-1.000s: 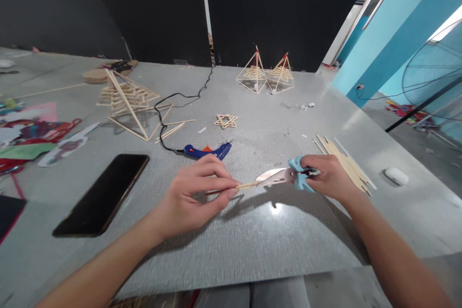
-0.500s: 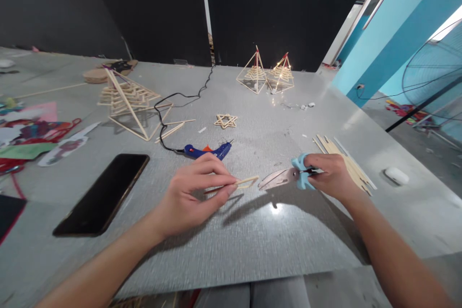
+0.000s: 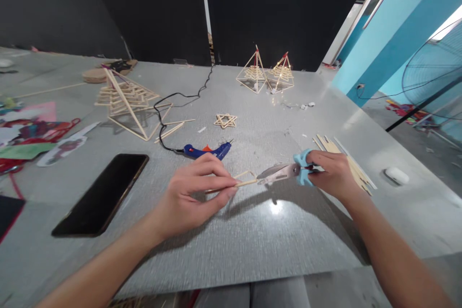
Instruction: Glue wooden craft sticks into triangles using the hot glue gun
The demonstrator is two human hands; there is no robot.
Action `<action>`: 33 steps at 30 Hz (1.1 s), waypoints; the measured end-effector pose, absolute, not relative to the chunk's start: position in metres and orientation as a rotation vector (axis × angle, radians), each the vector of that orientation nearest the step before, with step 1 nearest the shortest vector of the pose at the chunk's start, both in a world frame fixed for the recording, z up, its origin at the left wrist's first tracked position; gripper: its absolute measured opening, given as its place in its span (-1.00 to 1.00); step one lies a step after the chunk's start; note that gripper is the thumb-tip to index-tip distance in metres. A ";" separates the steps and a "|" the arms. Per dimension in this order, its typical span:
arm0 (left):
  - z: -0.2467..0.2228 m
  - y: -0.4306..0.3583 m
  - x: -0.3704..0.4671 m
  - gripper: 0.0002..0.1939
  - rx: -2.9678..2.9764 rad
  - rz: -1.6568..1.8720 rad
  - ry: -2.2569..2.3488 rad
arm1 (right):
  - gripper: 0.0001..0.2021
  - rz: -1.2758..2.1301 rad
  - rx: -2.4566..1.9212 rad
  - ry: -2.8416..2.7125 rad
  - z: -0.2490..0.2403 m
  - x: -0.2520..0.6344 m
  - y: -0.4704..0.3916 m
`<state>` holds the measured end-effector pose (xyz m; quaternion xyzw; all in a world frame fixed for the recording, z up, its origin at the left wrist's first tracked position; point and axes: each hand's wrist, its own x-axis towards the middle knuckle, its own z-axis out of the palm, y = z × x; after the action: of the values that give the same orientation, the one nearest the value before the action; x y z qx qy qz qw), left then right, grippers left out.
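Observation:
Between its thumb and fingers, my left hand [image 3: 202, 190] pinches small wooden sticks [image 3: 247, 183] that point right. My right hand [image 3: 330, 171] grips the light blue handles of scissors [image 3: 279, 173], whose blade tips are at the right end of the sticks. Just beyond my left hand lies a blue glue gun [image 3: 207, 150] with a black cord. A small wooden star [image 3: 225, 121] rests farther back. Beside my right hand is a bundle of flat sticks [image 3: 355, 166].
A black phone [image 3: 103, 195] lies at left, near paper scraps [image 3: 27, 150]. A stick pyramid [image 3: 126, 98] stands at back left, two smaller ones [image 3: 256, 74] at the back. A white case [image 3: 396, 176] sits at far right.
The held sticks have turned slightly in my left fingers. The scissors' blades have closed somewhat and moved a little left, to the sticks' end.

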<state>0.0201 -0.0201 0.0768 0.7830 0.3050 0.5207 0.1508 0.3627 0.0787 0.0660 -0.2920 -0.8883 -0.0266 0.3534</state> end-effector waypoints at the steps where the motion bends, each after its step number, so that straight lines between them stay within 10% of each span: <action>1: 0.076 -0.020 0.020 -0.81 2.249 1.491 0.878 | -0.80 -0.080 -0.751 -2.291 0.066 0.363 0.079; 33: 0.078 -0.020 0.020 -0.79 2.264 1.483 0.886 | -0.79 -0.205 -0.742 -2.229 0.060 0.360 0.078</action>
<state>0.0199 -0.0199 0.0777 0.7863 0.3079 0.5153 0.1464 0.3603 0.0783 0.0603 -0.2907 -0.8736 -0.0804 0.3820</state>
